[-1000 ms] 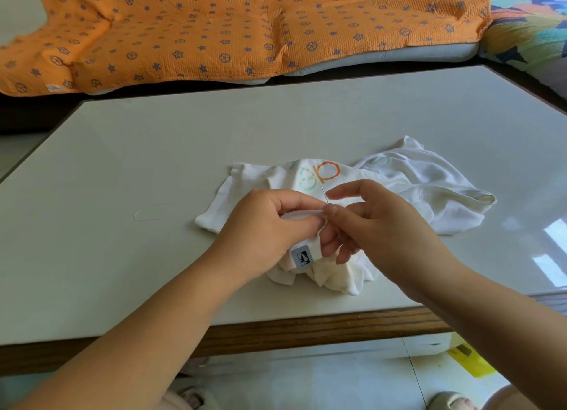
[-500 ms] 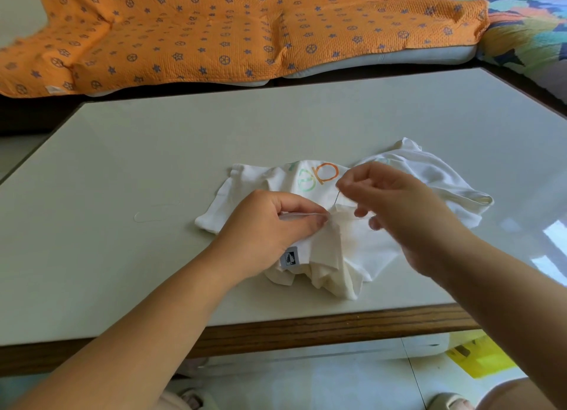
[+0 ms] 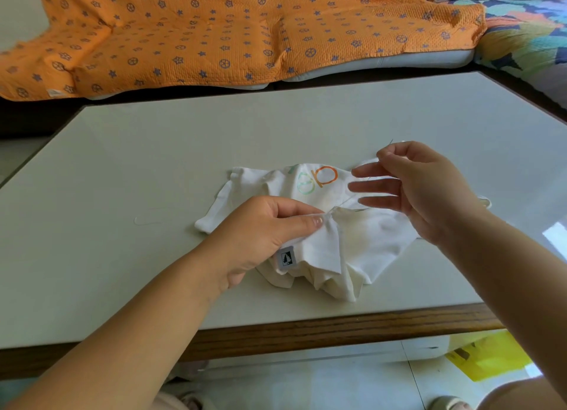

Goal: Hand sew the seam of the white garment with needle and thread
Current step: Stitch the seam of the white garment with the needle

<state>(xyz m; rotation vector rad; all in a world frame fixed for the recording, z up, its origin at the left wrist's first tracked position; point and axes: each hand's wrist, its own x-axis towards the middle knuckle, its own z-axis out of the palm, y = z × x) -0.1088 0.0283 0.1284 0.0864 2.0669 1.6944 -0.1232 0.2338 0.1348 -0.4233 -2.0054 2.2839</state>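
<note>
My left hand [image 3: 264, 228] pinches a fold of the white garment [image 3: 362, 244] between thumb and forefinger and holds the seam up off the table [image 3: 153, 164]. My right hand [image 3: 426, 188] is raised to the right of it, a little farther from me. Its thumb and forefinger are pressed together on the needle [image 3: 391, 142], whose thin tip pokes out just above them, while the other 3 fingers stretch straight toward my left hand. A fine thread [image 3: 346, 200] runs in a straight line from the pinched spot by my left thumb up toward my right hand.

The garment lies crumpled under and between both hands, near the table's front edge. A small grey label [image 3: 287, 258] shows just below my left fingers, and an orange and green print [image 3: 317, 179] lies beyond my left hand, just left of my right fingertips. Left of my left hand a faint pale curl [image 3: 147, 221] lies on the table; I cannot tell what it is. Far beyond both hands an orange blanket [image 3: 214, 32] with blue stars is spread out. Below my right forearm something yellow [image 3: 491, 357] lies on the floor.
</note>
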